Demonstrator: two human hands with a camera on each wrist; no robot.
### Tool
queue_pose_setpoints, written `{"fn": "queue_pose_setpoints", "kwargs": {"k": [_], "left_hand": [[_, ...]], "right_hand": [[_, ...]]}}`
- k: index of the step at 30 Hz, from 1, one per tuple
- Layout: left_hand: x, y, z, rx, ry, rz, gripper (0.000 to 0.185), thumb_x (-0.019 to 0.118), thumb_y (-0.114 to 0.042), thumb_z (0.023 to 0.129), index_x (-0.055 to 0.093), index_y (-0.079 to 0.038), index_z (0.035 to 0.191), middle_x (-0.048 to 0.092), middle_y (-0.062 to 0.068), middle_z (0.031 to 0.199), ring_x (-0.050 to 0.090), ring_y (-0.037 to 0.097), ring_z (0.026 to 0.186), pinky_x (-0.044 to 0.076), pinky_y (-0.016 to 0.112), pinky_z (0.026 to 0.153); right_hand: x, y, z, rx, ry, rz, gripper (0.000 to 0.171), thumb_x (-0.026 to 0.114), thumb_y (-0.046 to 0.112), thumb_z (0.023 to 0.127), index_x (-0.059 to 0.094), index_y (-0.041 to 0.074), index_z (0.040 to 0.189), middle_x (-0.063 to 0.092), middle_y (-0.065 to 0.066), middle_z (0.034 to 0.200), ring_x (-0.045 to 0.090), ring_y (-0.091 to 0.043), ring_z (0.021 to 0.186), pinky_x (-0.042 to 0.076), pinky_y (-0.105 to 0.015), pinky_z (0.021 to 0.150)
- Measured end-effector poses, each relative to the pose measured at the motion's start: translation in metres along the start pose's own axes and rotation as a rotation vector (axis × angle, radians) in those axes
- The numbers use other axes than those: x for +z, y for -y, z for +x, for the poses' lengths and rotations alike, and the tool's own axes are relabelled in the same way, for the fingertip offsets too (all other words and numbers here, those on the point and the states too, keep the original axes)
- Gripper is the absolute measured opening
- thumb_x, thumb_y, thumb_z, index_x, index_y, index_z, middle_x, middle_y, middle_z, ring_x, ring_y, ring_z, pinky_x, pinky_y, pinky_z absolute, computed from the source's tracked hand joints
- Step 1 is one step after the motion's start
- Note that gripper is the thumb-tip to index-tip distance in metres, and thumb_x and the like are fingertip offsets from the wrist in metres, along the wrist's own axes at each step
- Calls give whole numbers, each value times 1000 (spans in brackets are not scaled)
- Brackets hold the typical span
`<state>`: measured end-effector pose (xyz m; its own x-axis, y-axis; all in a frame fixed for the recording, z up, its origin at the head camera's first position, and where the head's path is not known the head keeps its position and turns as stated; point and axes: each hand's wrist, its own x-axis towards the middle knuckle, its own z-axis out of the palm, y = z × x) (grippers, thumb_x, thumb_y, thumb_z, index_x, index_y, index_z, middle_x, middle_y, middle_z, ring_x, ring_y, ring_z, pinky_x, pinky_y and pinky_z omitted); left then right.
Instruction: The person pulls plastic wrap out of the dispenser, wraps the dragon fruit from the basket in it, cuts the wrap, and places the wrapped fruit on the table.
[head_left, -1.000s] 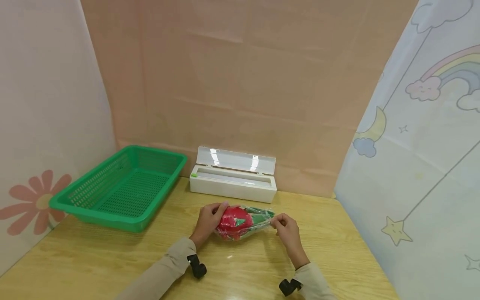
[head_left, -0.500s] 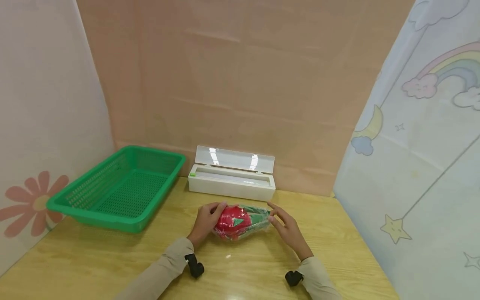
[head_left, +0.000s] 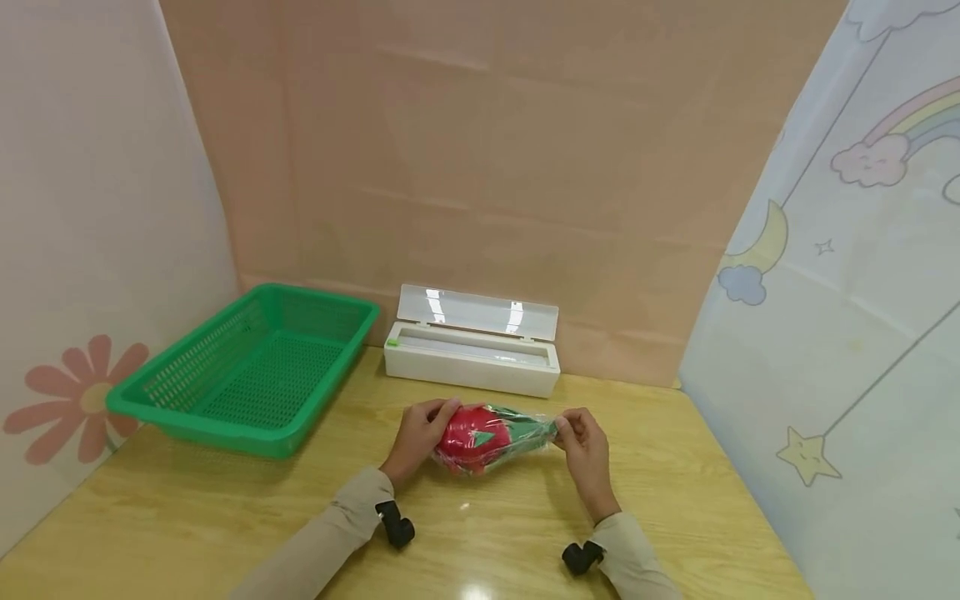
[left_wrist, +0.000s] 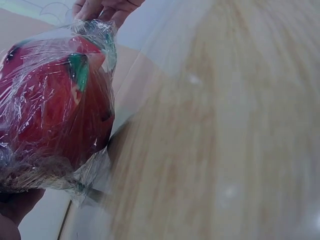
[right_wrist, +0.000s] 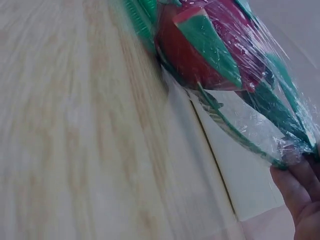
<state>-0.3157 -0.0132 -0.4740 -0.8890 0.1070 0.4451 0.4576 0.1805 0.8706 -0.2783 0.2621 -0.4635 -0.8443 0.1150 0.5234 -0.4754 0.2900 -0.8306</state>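
Observation:
A red dragon fruit (head_left: 472, 437) with green leaf tips is wrapped in clear cling film, over the middle of the table. At its rounded left end, my left hand (head_left: 415, 437) grips it with the thumb on top. My right hand (head_left: 587, 454) pinches the green tips and the gathered film at the narrow right end. In the left wrist view the film lies creased over the dragon fruit (left_wrist: 55, 105), with a loose flap at its lower edge. The right wrist view shows film (right_wrist: 250, 115) stretched between the leaf tips, toward the right hand's fingers (right_wrist: 290, 190).
Behind the hands stands a white cling film dispenser (head_left: 468, 375), its clear lid (head_left: 480, 312) raised. A green plastic basket (head_left: 277, 446) sits at the left of the wooden table (head_left: 480, 542). Fabric backdrops (head_left: 480, 167) close off the back and sides.
My right hand first pinched the film end, then spread its fingers beside it, and now pinches the leaf tips and film again. The left hand has kept its grip on the dragon fruit.

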Motion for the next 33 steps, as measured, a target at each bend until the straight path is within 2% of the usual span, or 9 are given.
{"fn": "queue_pose_setpoints", "kwargs": {"k": [3,9,11,15,20,23,28,31,33], "left_hand": [[0,3,-1,7,-3,5,43,60,-40,101,74,0,110,74,13,105,70,19,87,60,35,76],[3,7,-4,-7,-3,-25,39,62,-35,100,75,1,109,75,13,103,69,19,87,60,33,75],[4,8,-4,-16,6,-46,40,62,-35,100,74,2,110,74,14,104,70,20,87,60,33,75],[3,8,-1,-22,16,-69,43,62,-37,100,74,2,112,74,13,104,70,20,88,59,33,75],[2,6,2,-6,-5,-69,42,62,-37,99,74,2,110,74,12,102,70,19,88,59,32,75],[3,-2,1,-17,-21,-81,38,63,-31,100,74,4,109,74,13,102,70,20,88,59,33,75],[4,-4,1,-28,-44,-49,37,63,-31,100,75,3,106,74,13,99,69,19,86,58,29,73],[5,1,3,-8,-44,-41,39,63,-34,99,75,2,106,75,12,96,69,16,83,57,26,70],[7,2,3,-5,-43,-38,39,63,-35,99,75,2,106,75,12,96,68,16,82,57,26,69]], "right_hand": [[2,-3,0,80,-30,15,18,56,9,103,58,-9,105,64,-18,87,66,-13,73,59,-29,69],[0,1,2,373,-102,160,16,49,8,105,49,-8,107,60,-4,82,61,-9,67,58,-26,65],[-1,2,3,429,-96,180,15,49,7,105,50,-9,107,60,-3,83,61,-9,69,58,-27,65],[-5,3,8,489,41,150,19,54,11,103,61,-6,107,64,-3,88,63,-12,77,58,-30,69],[-8,4,13,611,251,209,35,46,29,107,69,3,103,69,-4,85,68,-18,79,59,-39,75],[-7,13,13,594,296,191,49,41,40,108,67,-2,107,70,-8,86,70,-21,82,59,-41,78],[4,22,7,396,310,-15,53,48,41,106,68,-8,109,68,-14,98,70,-25,91,59,-37,77],[9,18,3,329,264,-70,43,53,32,105,71,-5,92,68,-12,90,68,-20,84,59,-36,73],[11,16,0,337,215,-69,42,55,28,104,68,-3,79,65,-9,81,66,-17,75,59,-35,70]]}}
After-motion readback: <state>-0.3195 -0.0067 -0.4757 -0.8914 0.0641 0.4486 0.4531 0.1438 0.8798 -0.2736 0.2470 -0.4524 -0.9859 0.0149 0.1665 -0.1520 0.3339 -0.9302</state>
